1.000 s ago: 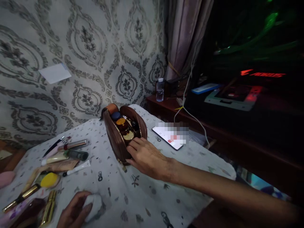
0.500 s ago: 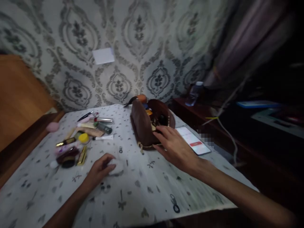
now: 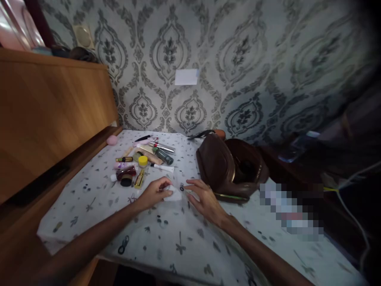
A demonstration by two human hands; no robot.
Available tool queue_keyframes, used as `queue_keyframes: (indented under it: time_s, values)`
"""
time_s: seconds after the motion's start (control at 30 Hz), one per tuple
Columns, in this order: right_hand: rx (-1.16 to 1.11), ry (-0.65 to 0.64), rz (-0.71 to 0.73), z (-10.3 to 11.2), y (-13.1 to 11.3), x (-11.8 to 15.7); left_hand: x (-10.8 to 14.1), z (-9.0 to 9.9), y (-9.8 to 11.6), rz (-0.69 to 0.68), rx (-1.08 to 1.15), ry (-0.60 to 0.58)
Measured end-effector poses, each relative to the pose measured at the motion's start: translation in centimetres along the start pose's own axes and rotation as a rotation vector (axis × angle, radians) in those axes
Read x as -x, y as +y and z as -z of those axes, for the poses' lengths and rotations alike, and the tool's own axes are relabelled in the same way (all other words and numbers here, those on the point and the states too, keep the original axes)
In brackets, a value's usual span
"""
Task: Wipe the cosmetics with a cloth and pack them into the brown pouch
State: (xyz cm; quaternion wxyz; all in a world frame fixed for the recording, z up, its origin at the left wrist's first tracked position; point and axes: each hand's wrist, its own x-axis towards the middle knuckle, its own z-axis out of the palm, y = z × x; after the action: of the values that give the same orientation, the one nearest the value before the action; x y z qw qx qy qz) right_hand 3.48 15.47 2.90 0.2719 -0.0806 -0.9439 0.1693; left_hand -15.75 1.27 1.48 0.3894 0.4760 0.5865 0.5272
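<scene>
My left hand (image 3: 154,194) pinches a crumpled white tissue (image 3: 175,194) low over the patterned tablecloth. To its right, my right hand (image 3: 205,200) has its fingers apart, stretched towards the tissue and holding nothing. A brown handbag (image 3: 214,159) stands beyond my right hand with its zipped mouth gaping. Up and left of my left hand lies a group of cosmetics: a small yellow-lidded jar (image 3: 143,161), a gold bottle (image 3: 139,178), a dark red bottle with a black cap (image 3: 126,180), a white tube (image 3: 163,167) and a dark green bottle (image 3: 164,156).
A pink sponge (image 3: 112,140) lies near the table's left edge, beside a wooden cabinet (image 3: 56,95). On the right, a blurred-out patch covers a flat object (image 3: 290,212). A clear bottle (image 3: 297,147) and a pale cable (image 3: 354,222) are farther right. Patterned wallpaper is behind.
My right hand has come away from the handbag's mouth and moved left, close to the tissue in my left hand. The view has turned left, and the bag's front now slumps lower.
</scene>
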Motion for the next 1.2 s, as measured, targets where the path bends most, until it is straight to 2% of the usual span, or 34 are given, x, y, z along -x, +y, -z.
queue_keyframes:
  time_s: [0.13,0.23,0.33,0.47,0.57,0.73,0.9,1.03,1.2]
  values:
    - [-0.178,0.021,-0.225,-3.9,2.2,-4.4,-1.2,2.1,-0.1,-0.157,-0.237,0.101]
    - [-0.186,0.119,-0.38,-6.3,3.7,-8.3,-1.7,2.9,-0.9,-0.258,-0.435,0.138]
    - [-0.145,0.131,-0.439,-8.5,4.9,-11.4,-1.6,3.1,-1.7,-0.338,-0.52,0.106]
    - [-0.105,0.073,-0.492,-10.3,6.1,-13.5,-1.1,3.2,-1.9,-0.393,-0.544,0.065]
    - [-0.136,0.024,-0.457,-10.5,6.9,-14.0,-1.1,3.4,-1.7,-0.389,-0.544,0.057]
    - [-0.196,-0.084,-0.385,-9.4,8.0,-14.2,-1.3,3.7,-1.6,-0.366,-0.545,0.046]
    - [-0.153,-0.165,-0.365,-8.6,8.5,-14.9,-1.4,3.7,-1.6,-0.357,-0.531,0.046]
    - [-0.019,-0.134,-0.373,-8.2,7.9,-16.3,-1.4,3.7,-1.6,-0.364,-0.523,0.049]
    - [0.154,-0.099,-0.324,-8.9,5.9,-20.2,-1.6,3.7,-1.9,-0.357,-0.52,0.045]
